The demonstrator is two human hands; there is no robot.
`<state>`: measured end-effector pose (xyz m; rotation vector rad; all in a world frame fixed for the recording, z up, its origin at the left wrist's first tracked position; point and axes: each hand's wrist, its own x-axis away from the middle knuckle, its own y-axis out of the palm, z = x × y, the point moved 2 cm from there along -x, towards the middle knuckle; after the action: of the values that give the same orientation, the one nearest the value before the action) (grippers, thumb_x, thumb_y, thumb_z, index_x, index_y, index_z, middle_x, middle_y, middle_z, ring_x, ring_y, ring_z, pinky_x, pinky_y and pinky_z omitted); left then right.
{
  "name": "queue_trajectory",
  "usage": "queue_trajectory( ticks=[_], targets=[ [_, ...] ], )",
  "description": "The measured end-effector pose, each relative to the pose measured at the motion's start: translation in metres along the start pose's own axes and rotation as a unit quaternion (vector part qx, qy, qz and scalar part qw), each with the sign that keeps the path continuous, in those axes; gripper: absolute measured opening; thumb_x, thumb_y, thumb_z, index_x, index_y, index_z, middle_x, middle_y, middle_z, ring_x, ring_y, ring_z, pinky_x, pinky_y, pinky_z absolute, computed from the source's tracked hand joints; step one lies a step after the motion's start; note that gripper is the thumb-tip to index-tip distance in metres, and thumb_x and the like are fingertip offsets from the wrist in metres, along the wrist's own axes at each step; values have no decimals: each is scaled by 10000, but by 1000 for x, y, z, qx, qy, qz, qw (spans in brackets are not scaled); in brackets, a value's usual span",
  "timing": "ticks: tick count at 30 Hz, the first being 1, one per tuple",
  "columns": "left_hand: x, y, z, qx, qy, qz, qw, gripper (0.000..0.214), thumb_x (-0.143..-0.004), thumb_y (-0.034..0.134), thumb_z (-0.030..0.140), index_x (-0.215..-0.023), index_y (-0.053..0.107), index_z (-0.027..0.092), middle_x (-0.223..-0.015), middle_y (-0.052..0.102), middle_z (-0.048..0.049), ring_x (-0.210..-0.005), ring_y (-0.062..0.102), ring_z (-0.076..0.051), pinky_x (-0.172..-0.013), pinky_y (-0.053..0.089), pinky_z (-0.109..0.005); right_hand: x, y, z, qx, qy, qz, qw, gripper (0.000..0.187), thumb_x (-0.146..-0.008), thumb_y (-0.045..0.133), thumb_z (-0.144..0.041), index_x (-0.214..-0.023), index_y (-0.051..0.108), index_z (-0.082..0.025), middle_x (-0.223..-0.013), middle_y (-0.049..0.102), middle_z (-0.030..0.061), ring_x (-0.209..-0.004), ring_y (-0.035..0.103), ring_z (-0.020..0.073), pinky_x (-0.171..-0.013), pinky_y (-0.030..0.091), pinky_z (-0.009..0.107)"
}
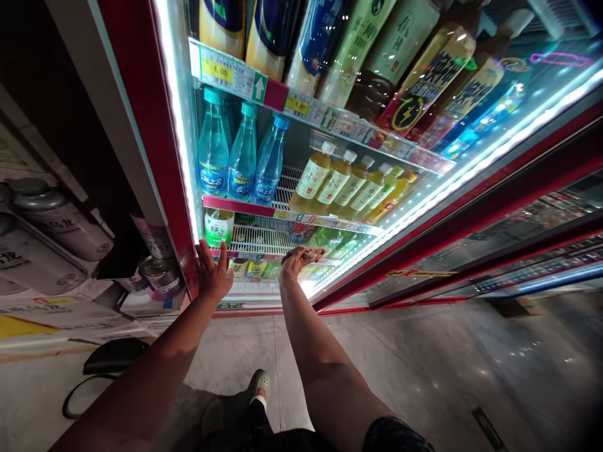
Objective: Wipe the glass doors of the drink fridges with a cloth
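My left hand (214, 274), fingers spread, is at the left edge of a lit drinks fridge, just in front of a bottle with a green and white label (219, 226). It holds nothing. My right hand (293, 260) is closed on a crumpled brownish cloth (311, 253) at the front of a lower wire shelf (257, 238). Part of the cloth is hidden by the hand. Above stand blue bottles (242, 157) on the left of the middle shelf and a row of yellowish tea bottles (332, 182) on its right.
Large bottles (367, 56) fill the top shelf behind a price strip (301, 107). Bright light strips and a red frame (141, 81) edge the fridge. Stacked drink packs (42, 245) stand at left, with a black bag (113, 358) on the tiled floor (424, 364).
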<state>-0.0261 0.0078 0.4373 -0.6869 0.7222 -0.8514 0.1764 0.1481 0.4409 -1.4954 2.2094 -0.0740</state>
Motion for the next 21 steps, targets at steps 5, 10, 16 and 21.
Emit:
queue_trajectory(
  ticks=[5, 10, 16, 21],
  targets=[
    [3, 2, -2, -13, 17, 15, 1000, 938, -844, 718, 194, -1657, 251, 207, -1705, -275, -158, -1581, -143, -462, -1267, 116, -675, 21, 17, -10, 42, -19, 5, 999, 684, -1054, 239, -383, -1632, 69, -60, -1666, 175, 315, -1617, 129, 285, -1240, 259, 662],
    [3, 3, -9, -38, 15, 9, 999, 881, -857, 710, 208, -1640, 305, 205, -1711, -246, -160, -1592, -87, -457, -1268, 106, -683, 36, 17, 7, 254, -257, -92, 928, 677, -932, 535, -271, -1574, 403, -100, -1707, 200, 267, -1618, 23, 406, -1206, 189, 765],
    [2, 3, -25, -60, 41, -5, 997, 832, -870, 674, 184, -1629, 339, 257, -1735, -154, -139, -1604, -6, -437, -1274, 130, -679, 10, -41, 56, 350, -365, -145, 851, 578, -852, 518, -102, -1398, 654, -236, -1600, 483, 155, -1607, 138, 383, -1210, 186, 757],
    [1, 10, -27, -47, 31, -4, 998, 905, -834, 704, 171, -1640, 305, 279, -1720, -230, -91, -1599, -25, -446, -1282, 140, -664, 0, -23, 33, 319, -414, -76, 849, 519, -906, 526, -198, -1407, 661, -203, -1599, 485, 184, -1603, 103, 425, -1196, 172, 769]
  ],
)
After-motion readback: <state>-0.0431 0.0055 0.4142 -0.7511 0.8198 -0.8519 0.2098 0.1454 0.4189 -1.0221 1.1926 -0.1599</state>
